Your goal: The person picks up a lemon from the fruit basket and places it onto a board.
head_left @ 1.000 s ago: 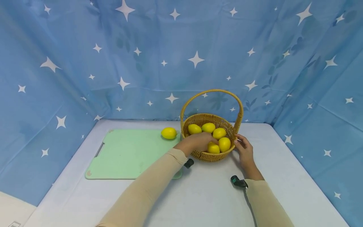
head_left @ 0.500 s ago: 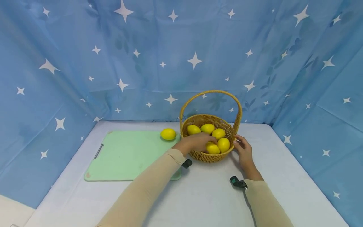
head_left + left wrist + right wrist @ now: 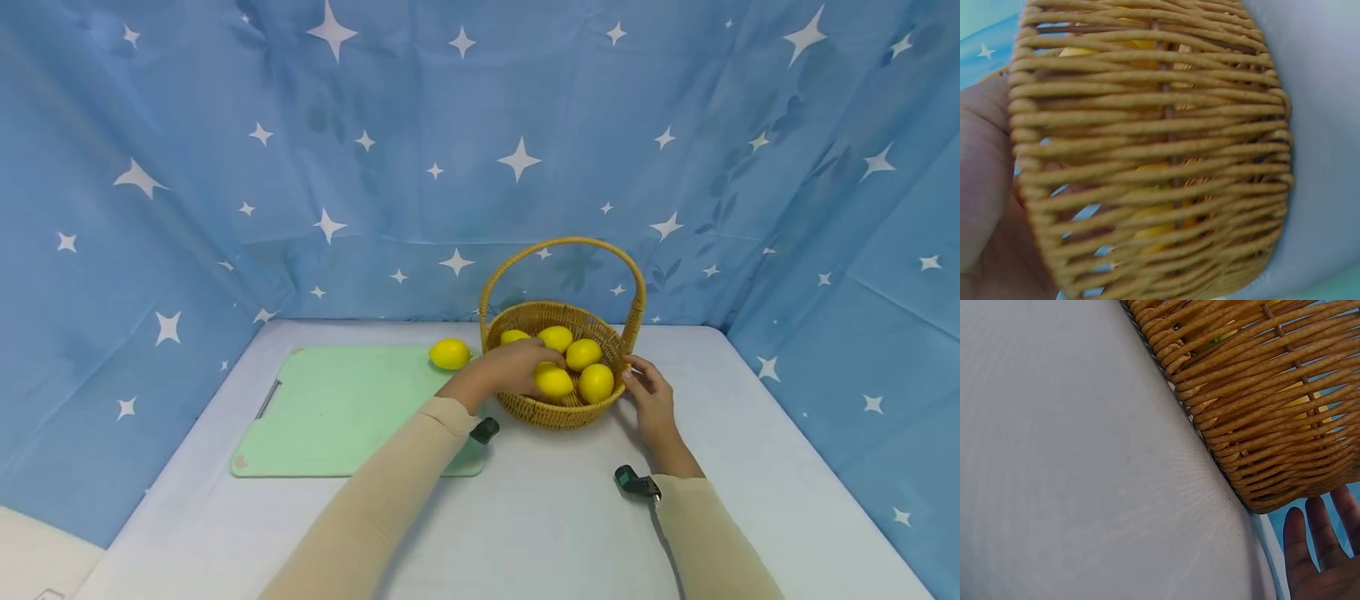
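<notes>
no text, label, brand, number or sign can be read. the dark wrist device (image 3: 637,485) on the wrist side of the right grip (image 3: 651,402) bears a greenish patch (image 3: 624,477), too small to make out; well left of the left grip (image 3: 516,367), a faint outlined mark (image 3: 49,593) is cut off, unreadable.

Lemon (image 3: 513,336) partly behind left hand (image 3: 517,367)

We see a white worktop (image 3: 555,517) bearing a board (image 3: 352,408) and a basket (image 3: 558,417).
The pale green board lies flat at our left; just beside its right edge, the wicker basket stands upright, toward the far side.
</notes>
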### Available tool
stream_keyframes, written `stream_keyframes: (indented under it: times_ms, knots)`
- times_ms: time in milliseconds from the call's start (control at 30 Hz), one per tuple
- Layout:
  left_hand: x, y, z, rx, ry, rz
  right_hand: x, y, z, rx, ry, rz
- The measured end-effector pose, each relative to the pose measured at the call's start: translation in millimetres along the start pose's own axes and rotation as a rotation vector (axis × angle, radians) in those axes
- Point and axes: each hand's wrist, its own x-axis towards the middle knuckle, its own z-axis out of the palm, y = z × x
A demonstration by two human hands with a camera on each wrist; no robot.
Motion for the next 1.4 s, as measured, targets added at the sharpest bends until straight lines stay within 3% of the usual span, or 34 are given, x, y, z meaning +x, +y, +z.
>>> stream_keyframes:
  times_ms: [433,1033,1400]
  knots:
    - [-31.3,1.7,-16.9,0.032,0.126,-0.005,-2.5,-5.0,1.9,-0.011,-0.011,-0.002]
    - [-70.7,-5.6,-30.1,0.090,0.215,-0.002,0.2,-0.9,0.4,0.002,-0.007,-0.010]
    - [-107.1,-28.8,-29.0,0.023,0.310,-0.075,10.6,34.1,-4.1,-0.002,0.020,0.019]
